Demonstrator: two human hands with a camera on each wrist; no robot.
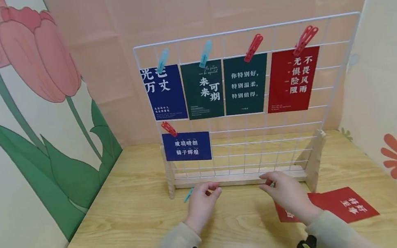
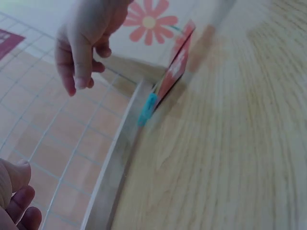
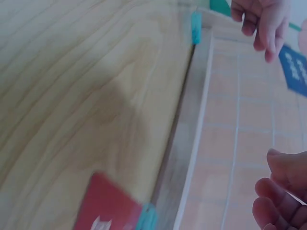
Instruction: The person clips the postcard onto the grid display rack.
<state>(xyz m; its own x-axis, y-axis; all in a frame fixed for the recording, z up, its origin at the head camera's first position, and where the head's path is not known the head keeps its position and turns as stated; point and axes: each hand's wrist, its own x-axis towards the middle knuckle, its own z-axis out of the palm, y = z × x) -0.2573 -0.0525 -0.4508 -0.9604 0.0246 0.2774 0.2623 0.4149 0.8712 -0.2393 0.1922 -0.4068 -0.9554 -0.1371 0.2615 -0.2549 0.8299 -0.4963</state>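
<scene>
My left hand point(image 1: 202, 204) hovers before the lower left of a white wire grid rack point(image 1: 271, 171), its fingers loosely bent and holding nothing. Across from it, my right hand point(image 1: 289, 195) is also empty, fingers relaxed, above red cards point(image 1: 353, 204) on the table. A blue clothespin point(image 1: 188, 194) lies beside the left hand. Another blue clothespin point(image 3: 146, 218) shows by a red card point(image 3: 105, 206) in the right wrist view. On the grid, a blue card point(image 1: 187, 147) hangs under a red clothespin point(image 1: 169, 129), above the left hand.
Along the grid's upper part hang a blue card point(image 1: 165, 99), a green card point(image 1: 205, 106), a second green card point(image 1: 241, 63) and a red card point(image 1: 283, 84), each with a clothespin. Wooden feet point(image 1: 315, 163) support the rack on the wooden table point(image 1: 131, 215). Flower-painted panels flank both sides.
</scene>
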